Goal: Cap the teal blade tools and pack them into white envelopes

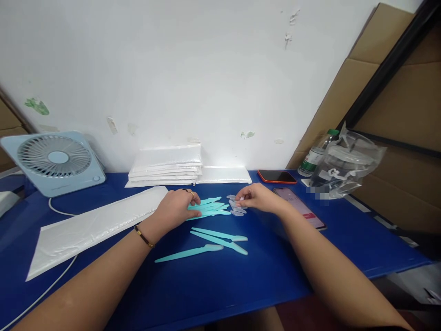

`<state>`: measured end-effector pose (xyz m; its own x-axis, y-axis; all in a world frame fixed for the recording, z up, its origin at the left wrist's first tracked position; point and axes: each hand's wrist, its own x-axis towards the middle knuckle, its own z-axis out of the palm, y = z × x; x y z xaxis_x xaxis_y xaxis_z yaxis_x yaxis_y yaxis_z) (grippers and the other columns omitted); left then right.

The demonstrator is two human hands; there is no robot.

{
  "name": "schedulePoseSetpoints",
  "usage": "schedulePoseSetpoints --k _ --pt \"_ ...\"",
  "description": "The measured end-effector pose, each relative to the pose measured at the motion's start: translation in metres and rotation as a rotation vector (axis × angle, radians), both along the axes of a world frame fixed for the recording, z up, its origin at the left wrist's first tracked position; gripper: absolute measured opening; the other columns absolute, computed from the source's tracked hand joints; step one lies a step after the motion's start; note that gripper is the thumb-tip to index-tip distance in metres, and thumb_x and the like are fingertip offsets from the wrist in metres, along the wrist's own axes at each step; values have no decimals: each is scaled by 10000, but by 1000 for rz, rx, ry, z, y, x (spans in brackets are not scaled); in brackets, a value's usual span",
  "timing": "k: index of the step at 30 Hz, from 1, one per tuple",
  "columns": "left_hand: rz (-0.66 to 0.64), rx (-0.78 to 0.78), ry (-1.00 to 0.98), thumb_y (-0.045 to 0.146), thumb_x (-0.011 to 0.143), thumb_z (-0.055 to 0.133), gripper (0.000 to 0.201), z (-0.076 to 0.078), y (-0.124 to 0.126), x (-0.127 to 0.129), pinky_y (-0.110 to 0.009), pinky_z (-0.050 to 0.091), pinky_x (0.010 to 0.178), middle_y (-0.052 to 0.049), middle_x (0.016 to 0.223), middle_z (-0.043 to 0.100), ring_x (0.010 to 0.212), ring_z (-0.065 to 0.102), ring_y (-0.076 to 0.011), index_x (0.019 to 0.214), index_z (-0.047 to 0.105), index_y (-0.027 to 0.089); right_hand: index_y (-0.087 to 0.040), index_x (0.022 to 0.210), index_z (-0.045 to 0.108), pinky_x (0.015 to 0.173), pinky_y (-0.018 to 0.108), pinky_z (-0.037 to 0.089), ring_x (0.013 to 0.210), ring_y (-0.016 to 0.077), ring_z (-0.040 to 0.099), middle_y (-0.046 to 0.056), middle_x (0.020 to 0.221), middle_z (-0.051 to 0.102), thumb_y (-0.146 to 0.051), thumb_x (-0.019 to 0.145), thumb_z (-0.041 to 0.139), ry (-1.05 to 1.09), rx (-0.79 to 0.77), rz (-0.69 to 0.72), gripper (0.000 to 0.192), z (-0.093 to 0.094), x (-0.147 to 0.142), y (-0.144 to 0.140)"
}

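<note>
Blue covering spans the table below a white wall. Turquoise eyebrow razors lie bunched lengthwise left to right, heads rightward, under the left hand, thumb and fingers parted around the handles; whether they clasp is unclear. Just beyond the heads, clear blade caps sit nearer the right hand, its fingertips drawn close together, any hold on one impossible to tell.
</note>
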<state>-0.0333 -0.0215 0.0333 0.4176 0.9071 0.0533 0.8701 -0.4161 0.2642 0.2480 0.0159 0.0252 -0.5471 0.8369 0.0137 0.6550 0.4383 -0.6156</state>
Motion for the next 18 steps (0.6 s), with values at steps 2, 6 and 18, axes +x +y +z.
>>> schedulePoseSetpoints --k 2,6,18 --pt "-77 -3 -9 457 718 600 283 2 -7 7 -251 361 643 1 888 616 806 575 -175 910 636 252 -148 828 695 515 225 366 560 118 519 19 639 628 -382 690 658 -1 42 -27 275 1 -1 -1" --pt "-233 -163 -44 432 754 578 203 -1 -22 20 -225 371 622 6 830 620 750 567 -144 799 659 251 -156 820 699 548 223 394 618 126 560 35 727 665 -358 731 624 25 -7 80 234 11 -4 -12" --pt "-46 -46 0 394 805 498 256 9 -15 19 -262 387 634 -34 868 633 753 578 -168 741 648 196 -161 782 710 491 213 360 527 102 498 -5 598 607 -428 684 663 -28 -100 184 288 11 -10 -19"
